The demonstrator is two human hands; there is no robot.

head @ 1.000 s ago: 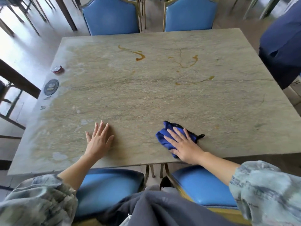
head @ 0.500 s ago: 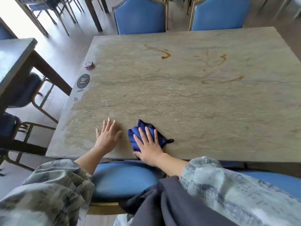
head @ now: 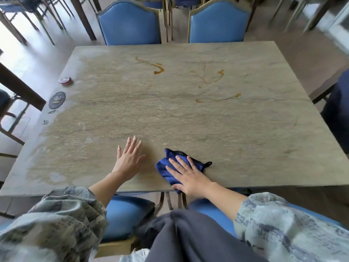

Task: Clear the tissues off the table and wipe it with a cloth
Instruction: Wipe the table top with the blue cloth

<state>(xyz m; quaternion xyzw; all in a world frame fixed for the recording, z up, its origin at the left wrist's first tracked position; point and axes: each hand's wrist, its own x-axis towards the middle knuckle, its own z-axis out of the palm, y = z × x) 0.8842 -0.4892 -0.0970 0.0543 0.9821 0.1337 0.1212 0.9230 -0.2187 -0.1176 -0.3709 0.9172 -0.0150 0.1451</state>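
blue chairs [head: 130,25], red round tin [head: 65,80], dark round sticker [head: 57,100]

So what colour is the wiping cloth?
Dark blue folded cloth with a black hanging loop, under the right hand; head view.

A dining hall: stone table [head: 188,120] amid blue chairs [head: 130,23].

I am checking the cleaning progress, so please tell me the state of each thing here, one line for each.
blue cloth: bunched, flat on the table, pressed down near the near edge.
right hand: fingers straight, pressing the cloth.
left hand: fingers straight, resting on the tabletop.
table: no tissues visible on it.
brown streaks: unwiped, on the far half.
small red tin: closed, at the left edge.
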